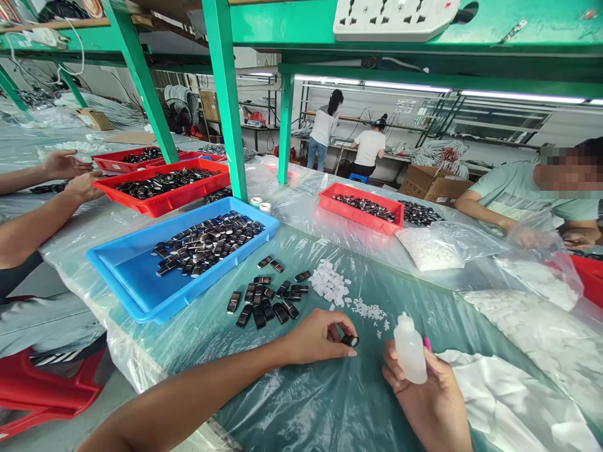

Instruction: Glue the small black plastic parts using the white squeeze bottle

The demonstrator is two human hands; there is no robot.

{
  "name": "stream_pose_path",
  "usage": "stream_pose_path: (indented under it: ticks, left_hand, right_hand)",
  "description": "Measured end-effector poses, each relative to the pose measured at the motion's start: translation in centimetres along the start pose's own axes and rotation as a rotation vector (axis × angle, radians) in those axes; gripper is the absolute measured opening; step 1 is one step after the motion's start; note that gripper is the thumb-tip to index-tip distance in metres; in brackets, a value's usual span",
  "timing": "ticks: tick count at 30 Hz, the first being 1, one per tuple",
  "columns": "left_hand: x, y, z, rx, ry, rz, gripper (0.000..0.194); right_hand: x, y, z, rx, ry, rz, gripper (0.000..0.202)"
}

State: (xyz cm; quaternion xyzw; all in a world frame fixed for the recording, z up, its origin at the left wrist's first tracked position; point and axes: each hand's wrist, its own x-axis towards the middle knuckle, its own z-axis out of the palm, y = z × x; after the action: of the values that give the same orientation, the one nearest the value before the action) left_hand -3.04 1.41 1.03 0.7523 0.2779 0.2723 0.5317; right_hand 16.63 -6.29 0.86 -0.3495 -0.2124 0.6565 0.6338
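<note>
The left hand (316, 336) rests low on the plastic-covered table (301, 402), its fingers pinched together on a small black part (350, 341) held at the fingertips just above the sheet. The right hand (431, 398) sits just beside it, palm up, fingers wrapped around a small white squeeze bottle (409, 347) that stands upright with its nozzle pointing up; a pink object (428, 344) shows behind the bottle against the fingers, too hidden to tell what it is.

Just beyond the left hand lies a loose cluster of black parts (268, 301) on the sheet, and to their right a small heap of white pieces (330, 284) with scattered crumbs nearer the bottle. A blue tray (127, 276) further left holds many more of the black parts. Behind it stand 2 red trays (162, 202) of similar parts, and a third red tray (360, 216) sits past a green post (226, 100).

A co-worker's hands (75, 176) reach in at the left edge near the red trays. Another person (522, 194) sits at the right, handling a clear bag (541, 263). White cloth (509, 402) lies right of the right hand
</note>
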Motion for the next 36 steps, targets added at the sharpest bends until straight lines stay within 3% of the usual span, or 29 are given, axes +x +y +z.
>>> stream_pose_path:
  ticks: [8,17,29,36]
  left_hand:
    - [0.1,0.4,-0.2,0.070,0.045,-0.018,0.028]
    - [0.0,0.6,-0.1,0.180,0.045,0.004,0.026]
    - [-0.2,1.1,-0.2,0.335,0.028,0.003,0.027]
    - [-0.2,1.1,-0.2,0.340,0.033,0.009,0.026]
  right_hand:
    - [0.5,1.0,-0.5,0.051,0.199,-0.006,0.025]
    - [0.2,1.9,-0.4,-0.315,0.301,-0.079,0.035]
    - [-0.4,1.6,-1.1,-0.876,0.352,-0.366,0.039]
    - [-0.9,1.4,-0.4,-0.928,0.331,-0.473,0.033]
